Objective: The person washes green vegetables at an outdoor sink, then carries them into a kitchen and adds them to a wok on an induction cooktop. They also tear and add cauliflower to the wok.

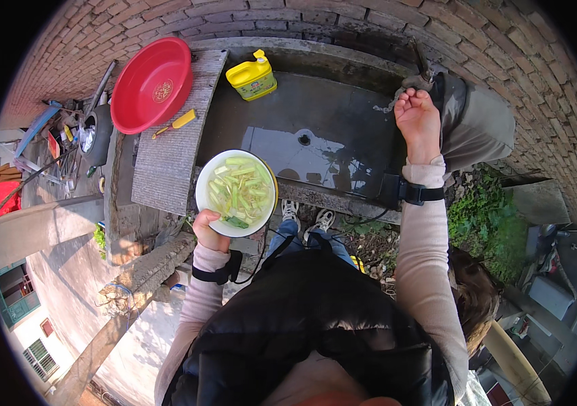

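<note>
My left hand (211, 232) grips the rim of a white bowl (202, 193), with the thumb over its near left edge. Cut pale-green vegetable pieces (241, 191) sit in water inside it. The bowl is over the near edge of a shallow concrete sink (342, 122). At the sink's far right, my right hand (418, 123) is raised palm up with its fingers curled, right beside a tap (417, 82). Whether the fingers hold part of the tap is hidden.
A yellow jug (252, 76) stands in the sink's far left. A ridged board (167, 159) bears a red basin (152, 84) and a yellow-handled tool (183, 120). Grey cloth (481, 125) hangs at the right, before a brick wall (539, 74). Green plants (485, 227) grow below.
</note>
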The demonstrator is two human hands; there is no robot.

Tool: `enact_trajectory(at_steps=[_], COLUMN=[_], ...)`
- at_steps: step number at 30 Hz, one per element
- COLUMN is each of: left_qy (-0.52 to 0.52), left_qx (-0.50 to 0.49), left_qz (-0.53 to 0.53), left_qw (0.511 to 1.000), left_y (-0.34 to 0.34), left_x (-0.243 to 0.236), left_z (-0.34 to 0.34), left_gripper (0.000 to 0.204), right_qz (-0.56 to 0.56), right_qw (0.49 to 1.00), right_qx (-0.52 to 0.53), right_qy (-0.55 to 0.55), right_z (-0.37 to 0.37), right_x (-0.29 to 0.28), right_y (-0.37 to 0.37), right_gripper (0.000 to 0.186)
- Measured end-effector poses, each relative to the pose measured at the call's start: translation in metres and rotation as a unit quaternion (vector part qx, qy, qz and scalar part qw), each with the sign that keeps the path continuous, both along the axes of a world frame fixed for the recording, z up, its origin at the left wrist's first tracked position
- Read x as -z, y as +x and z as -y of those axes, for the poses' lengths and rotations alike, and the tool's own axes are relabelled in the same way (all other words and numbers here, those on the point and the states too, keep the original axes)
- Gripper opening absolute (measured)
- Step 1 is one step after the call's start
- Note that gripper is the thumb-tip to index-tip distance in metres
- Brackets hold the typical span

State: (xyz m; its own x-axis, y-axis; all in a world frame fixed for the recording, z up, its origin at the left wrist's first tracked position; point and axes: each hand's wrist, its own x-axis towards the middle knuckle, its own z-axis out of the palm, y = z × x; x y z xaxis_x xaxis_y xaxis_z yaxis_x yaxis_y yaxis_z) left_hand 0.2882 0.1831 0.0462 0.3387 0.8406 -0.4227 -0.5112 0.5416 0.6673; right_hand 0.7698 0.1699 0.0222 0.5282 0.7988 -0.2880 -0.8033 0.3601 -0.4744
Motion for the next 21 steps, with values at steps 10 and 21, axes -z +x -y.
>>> enact_trajectory(at_steps=[10, 21], left_qy=[-0.028, 0.046], left_qx=[0.01, 0.073], left_qz=[-0.068, -0.078], left_qw=[0.997, 0.993], left_y=[0.016, 0.093], left_x=[0.007, 0.014], left_z=[-0.033, -0.07], left_gripper=[0.07, 0.072], right_qz=[-0.103, -0.027], right_qw=[0.972, 0.955], right_qx=[0.104, 0.051], right_qy=[-0.184, -0.29], right_z=[-0.058, -0.04], right_x=[0.097, 0.074], right_y=[0.022, 0.019], right_gripper=[0.009, 0.029])
